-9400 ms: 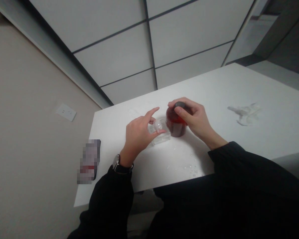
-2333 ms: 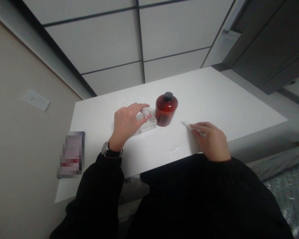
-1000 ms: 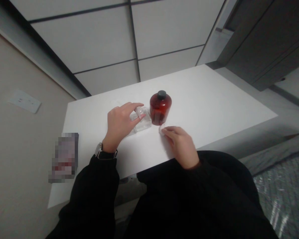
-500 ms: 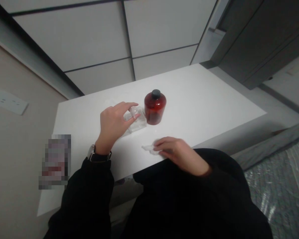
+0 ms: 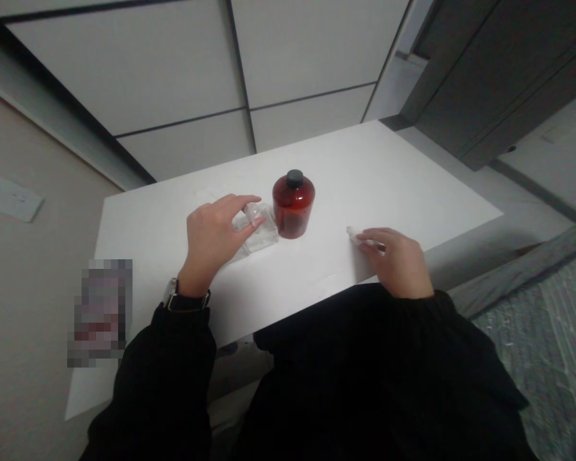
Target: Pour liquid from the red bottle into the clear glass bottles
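Red-brown bottle (image 5: 294, 200) w/ dark cap stands upright btwn the hands, just beside the clear bottle (image 5: 265, 239); can't tell if they touch. L hand (image 5: 211, 234) hides part of the clear bottle, thumb & fingers clamped on its round top. R hand (image 5: 403, 261), nr front edge of tabletop (image 5: 388, 186), has fingers pinched tog. on white tissue (image 5: 352, 234), well apart from both bottles. Wet streak (image 5: 327, 278) nr front edge too. Flat item (image 5: 100, 314) at L end: pixelated, can't be read. Wall socket (image 5: 12, 195) far L.
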`<action>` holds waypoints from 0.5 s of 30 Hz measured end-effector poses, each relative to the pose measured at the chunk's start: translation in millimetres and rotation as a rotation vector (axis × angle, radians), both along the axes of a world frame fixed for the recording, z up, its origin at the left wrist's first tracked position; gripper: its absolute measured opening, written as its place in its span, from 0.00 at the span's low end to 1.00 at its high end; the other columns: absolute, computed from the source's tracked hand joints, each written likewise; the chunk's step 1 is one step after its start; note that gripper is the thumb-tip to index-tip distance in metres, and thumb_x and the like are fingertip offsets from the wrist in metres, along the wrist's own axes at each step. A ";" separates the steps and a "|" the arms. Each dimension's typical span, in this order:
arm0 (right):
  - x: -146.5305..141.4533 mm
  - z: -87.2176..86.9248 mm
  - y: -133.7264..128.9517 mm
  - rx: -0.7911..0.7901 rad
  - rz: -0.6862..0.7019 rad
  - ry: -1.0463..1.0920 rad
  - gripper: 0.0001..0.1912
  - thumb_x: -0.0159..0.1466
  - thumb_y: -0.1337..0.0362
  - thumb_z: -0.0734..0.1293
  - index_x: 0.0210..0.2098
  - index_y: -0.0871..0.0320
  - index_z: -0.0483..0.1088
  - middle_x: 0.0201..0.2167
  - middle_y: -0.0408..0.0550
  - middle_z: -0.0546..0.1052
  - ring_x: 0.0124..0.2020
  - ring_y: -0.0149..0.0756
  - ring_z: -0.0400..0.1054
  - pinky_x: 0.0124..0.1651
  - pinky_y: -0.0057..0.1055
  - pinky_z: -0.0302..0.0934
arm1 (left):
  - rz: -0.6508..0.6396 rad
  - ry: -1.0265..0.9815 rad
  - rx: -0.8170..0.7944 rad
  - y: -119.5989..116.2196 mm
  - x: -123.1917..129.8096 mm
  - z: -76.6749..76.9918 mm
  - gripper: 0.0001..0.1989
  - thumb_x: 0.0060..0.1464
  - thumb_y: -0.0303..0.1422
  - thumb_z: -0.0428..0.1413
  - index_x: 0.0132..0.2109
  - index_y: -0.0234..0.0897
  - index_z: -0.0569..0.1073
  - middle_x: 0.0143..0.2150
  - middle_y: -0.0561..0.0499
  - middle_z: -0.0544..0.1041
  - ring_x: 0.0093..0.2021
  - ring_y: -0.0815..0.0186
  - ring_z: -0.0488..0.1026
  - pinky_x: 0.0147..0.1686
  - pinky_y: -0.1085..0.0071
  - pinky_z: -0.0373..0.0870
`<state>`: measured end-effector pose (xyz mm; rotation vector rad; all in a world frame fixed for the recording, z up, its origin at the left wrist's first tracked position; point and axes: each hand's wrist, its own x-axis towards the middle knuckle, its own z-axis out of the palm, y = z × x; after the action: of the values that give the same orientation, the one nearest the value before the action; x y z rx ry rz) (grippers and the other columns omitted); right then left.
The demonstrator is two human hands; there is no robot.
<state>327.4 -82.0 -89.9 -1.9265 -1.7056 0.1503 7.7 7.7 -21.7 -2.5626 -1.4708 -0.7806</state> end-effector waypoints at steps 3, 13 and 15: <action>-52.7 0.2 -2.3 0.066 0.185 0.007 0.14 0.70 0.68 0.65 0.47 0.54 0.83 0.51 0.53 0.84 0.51 0.48 0.79 0.55 0.48 0.75 | -0.005 -0.001 0.014 -0.2 0.1 -0.4 0.14 0.65 0.43 0.61 0.54 0.45 0.81 0.46 0.50 0.86 0.36 0.61 0.79 0.33 0.65 0.67; -183.6 2.5 -44.4 0.067 0.849 -0.033 0.20 0.71 0.73 0.65 0.61 0.56 0.75 0.62 0.52 0.78 0.62 0.42 0.72 0.54 0.36 0.78 | -0.032 -0.007 0.017 0.0 -1.4 -1.6 0.16 0.67 0.44 0.59 0.55 0.44 0.81 0.45 0.50 0.85 0.39 0.60 0.80 0.36 0.65 0.69; -174.0 2.3 -38.2 0.044 0.811 -0.002 0.21 0.71 0.74 0.66 0.60 0.55 0.76 0.61 0.51 0.79 0.62 0.41 0.72 0.55 0.36 0.78 | -0.027 -0.006 0.014 0.1 -1.3 -1.4 0.16 0.66 0.44 0.60 0.55 0.44 0.81 0.45 0.50 0.85 0.39 0.60 0.80 0.36 0.65 0.69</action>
<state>153.4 -120.2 -87.7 -1.0974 -2.3671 0.4003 6.4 7.8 -23.1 -2.5777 -1.4296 -0.8004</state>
